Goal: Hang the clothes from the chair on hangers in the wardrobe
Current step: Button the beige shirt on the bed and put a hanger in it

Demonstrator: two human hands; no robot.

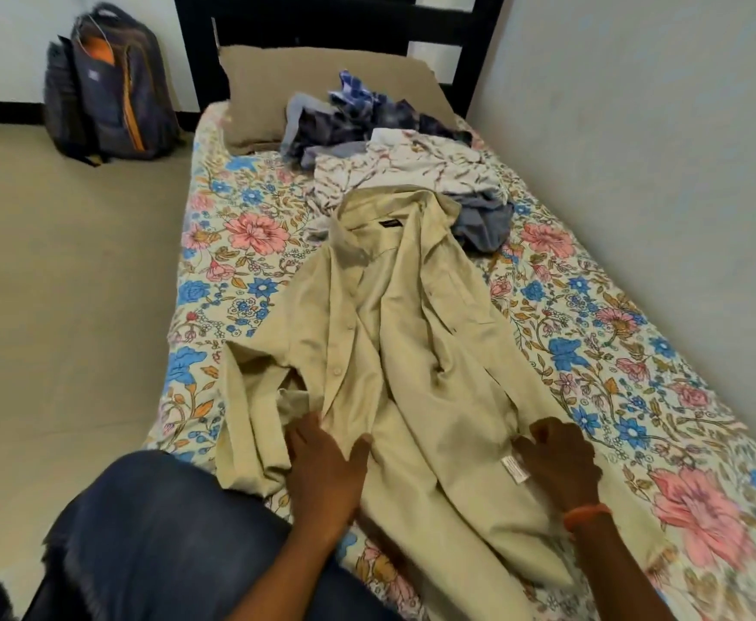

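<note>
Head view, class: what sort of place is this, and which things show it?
Most likely a bedroom: a bed with a floral sheet, a pillow against the dark headboard, and clothes heaped on it.

I count one beige shirt (394, 333) spread flat, one heap of other clothes (389, 145), one pillow (277, 87), one backpack (107, 87), and my two hands.
</note>
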